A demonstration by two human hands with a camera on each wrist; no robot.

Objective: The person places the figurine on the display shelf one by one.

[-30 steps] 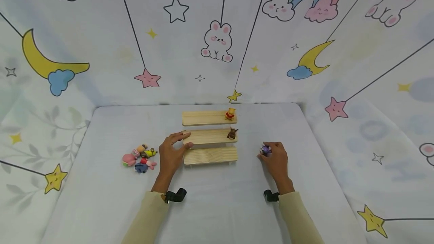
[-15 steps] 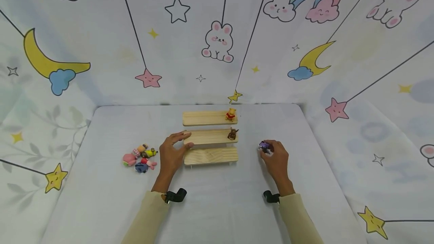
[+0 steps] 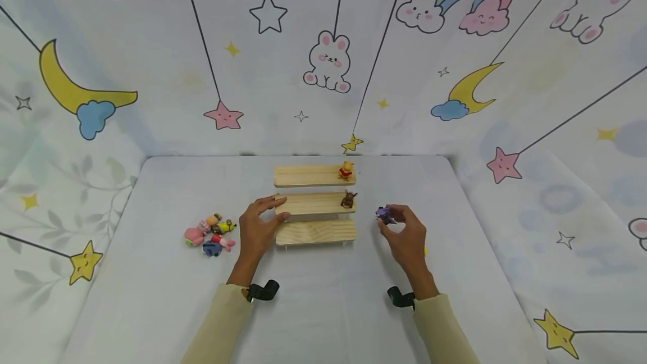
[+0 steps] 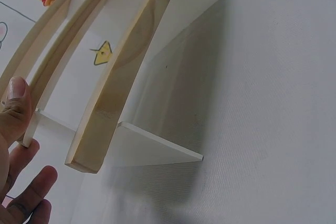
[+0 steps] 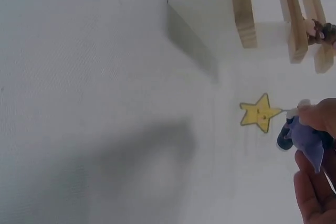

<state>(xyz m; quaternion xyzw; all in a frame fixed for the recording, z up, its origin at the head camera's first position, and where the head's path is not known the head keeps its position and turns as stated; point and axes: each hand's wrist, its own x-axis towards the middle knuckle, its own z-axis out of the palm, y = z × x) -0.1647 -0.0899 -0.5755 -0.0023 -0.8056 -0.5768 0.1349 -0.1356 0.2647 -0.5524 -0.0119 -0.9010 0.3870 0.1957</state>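
Note:
A tiered display stand with three wooden boards [image 3: 315, 232] on whitish side supports stands mid-table. My left hand [image 3: 258, 235] grips the left end of its middle board [image 3: 313, 204]; in the left wrist view the thumb [image 4: 17, 103] lies on one face and a fingertip on the other. To the right of the stand, my right hand [image 3: 408, 240] pinches a small purple toy figurine [image 3: 384, 215] between thumb and fingers. A Pooh bear figurine [image 3: 346, 171] stands on the back board's right end. A brown figurine [image 3: 348, 199] occupies the middle board's right end.
Several small figurines [image 3: 212, 235] lie in a cluster left of my left hand, including a blue one [image 3: 212, 248] and a yellow one [image 3: 224, 227]. A small yellow bit [image 3: 425, 251] shows beside my right wrist, mostly hidden. A patterned cloth backdrop [image 3: 283, 89] rises behind the table.
My right hand has moved left toward the stand with the purple figurine, and the yellow bit beside its wrist has come into view. My left hand keeps its grip on the middle board.

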